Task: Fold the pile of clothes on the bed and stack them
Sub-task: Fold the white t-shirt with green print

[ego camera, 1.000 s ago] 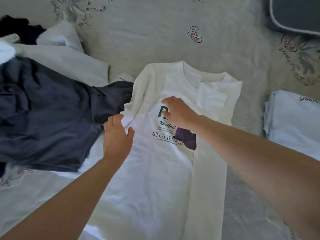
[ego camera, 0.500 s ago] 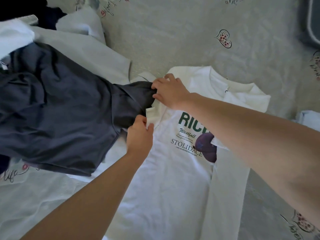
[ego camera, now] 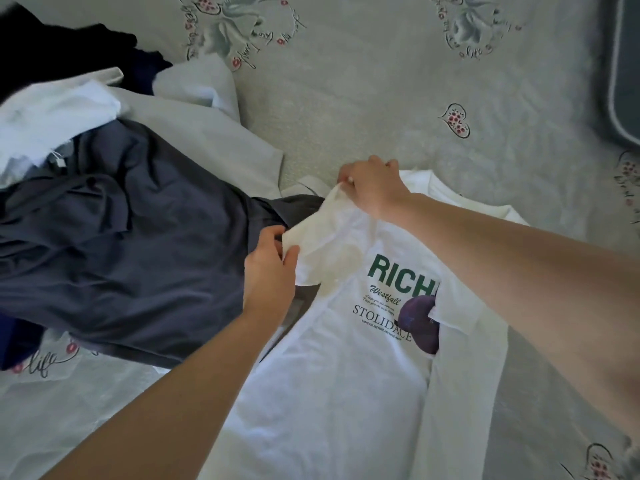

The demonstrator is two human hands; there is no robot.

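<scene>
A white T-shirt with green "RICH" lettering and a purple print lies face up on the bed, its right side folded inward. Its left sleeve is lifted off the bed. My left hand pinches the sleeve's lower corner. My right hand pinches the sleeve's upper edge near the shoulder. The pile of unfolded clothes is at the left, with a dark blue-grey garment on top, touching the shirt's left side.
White and pale grey garments and a black one lie behind the dark garment. The bed sheet is grey-green with heart prints. A dark grey pillow edge shows at the upper right.
Both hands went from resting flat on the shirt's chest to its left sleeve, took hold of it and lifted it. The camera view has shifted left.
</scene>
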